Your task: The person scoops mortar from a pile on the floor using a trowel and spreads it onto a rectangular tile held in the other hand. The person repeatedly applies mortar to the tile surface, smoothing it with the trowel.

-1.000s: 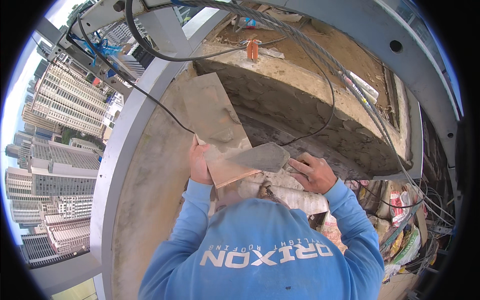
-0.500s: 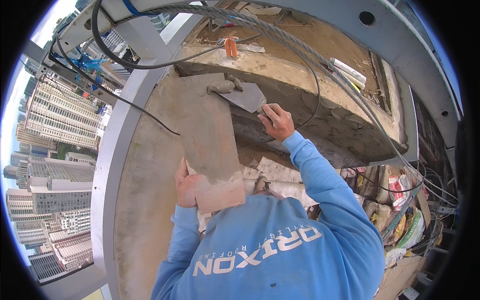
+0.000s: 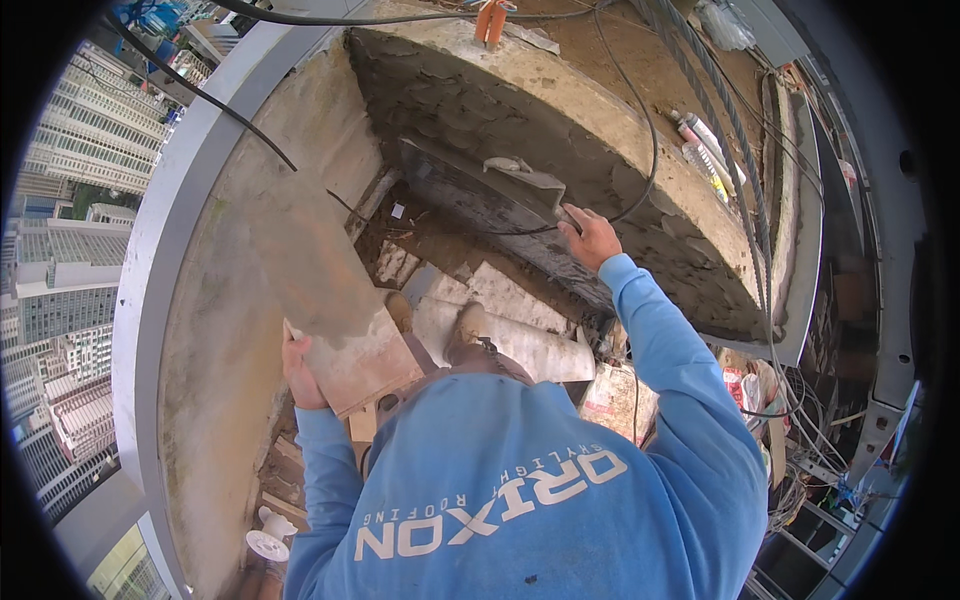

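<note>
My left hand [image 3: 303, 370] grips the lower left edge of a flat board [image 3: 365, 365], tilted over the ledge on my left. Grey wet mortar [image 3: 320, 270] coats the board's far part, while its near end is bare and pinkish. In my right hand [image 3: 590, 238] is a trowel [image 3: 540, 182] by its handle. Some mortar lies on the blade, which is just off the roughly plastered wall [image 3: 480, 110] ahead. Fingers of the left hand are partly hidden by the board.
Below are my boots [image 3: 468, 325] among stone slabs [image 3: 515, 295]. A black cable [image 3: 650, 160] loops by the wall, near steel ropes [image 3: 735, 130]. Tubes [image 3: 708, 150] lie on the soil above. A white spool [image 3: 268, 535] is at lower left. Tall buildings show beyond the grey frame [image 3: 150, 250].
The trowel has come away from the board with mortar, moving right to the plastered wall. My left hand and the board have shifted left and lower. The view has turned.
</note>
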`<state>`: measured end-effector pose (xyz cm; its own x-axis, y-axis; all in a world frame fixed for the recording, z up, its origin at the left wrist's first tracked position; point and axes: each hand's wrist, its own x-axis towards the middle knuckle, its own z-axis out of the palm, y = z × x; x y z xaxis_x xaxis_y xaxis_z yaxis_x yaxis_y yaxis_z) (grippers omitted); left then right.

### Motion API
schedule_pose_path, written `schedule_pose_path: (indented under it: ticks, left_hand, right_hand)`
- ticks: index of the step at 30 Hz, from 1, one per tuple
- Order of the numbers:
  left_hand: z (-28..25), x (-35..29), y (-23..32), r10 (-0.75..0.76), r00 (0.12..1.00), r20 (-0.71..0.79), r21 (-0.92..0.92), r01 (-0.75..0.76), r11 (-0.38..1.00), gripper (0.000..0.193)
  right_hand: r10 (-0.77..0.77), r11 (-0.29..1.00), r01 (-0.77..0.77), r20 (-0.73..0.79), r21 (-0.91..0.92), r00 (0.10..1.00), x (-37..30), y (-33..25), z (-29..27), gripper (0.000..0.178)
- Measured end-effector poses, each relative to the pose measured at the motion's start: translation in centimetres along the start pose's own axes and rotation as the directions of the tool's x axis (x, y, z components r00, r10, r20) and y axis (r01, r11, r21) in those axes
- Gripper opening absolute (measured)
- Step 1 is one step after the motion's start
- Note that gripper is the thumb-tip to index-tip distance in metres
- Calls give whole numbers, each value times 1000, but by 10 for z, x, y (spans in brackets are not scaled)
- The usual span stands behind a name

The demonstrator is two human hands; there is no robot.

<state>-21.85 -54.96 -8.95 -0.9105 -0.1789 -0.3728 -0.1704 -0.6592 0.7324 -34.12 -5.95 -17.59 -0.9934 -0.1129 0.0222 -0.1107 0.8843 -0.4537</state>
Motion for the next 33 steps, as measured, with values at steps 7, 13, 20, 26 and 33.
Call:
schedule_pose_path:
  ticks: [7,13,20,26,33]
  left_hand:
    - [8,-5,-5,-15,1000,-17,-39,14,999,68]
    - [15,29,-17,-201,969,146,-194,227,954,69]
    - [90,57,-20,-254,881,399,-85,311,947,66]
    - [86,57,-24,-308,841,445,-68,374,925,66]
    - [58,38,15,-204,930,305,20,208,978,69]
  right_hand:
    - [405,913,-403,-32,61,914,-8,39,13,44]
    - [187,980,-161,-269,116,945,-56,-33,-24,35]
    - [-101,898,100,-19,428,995,-53,-143,-109,31]
    - [-164,931,209,-167,301,972,-75,-150,-110,33]
    - [223,860,-66,-256,506,941,-126,-142,-43,32]
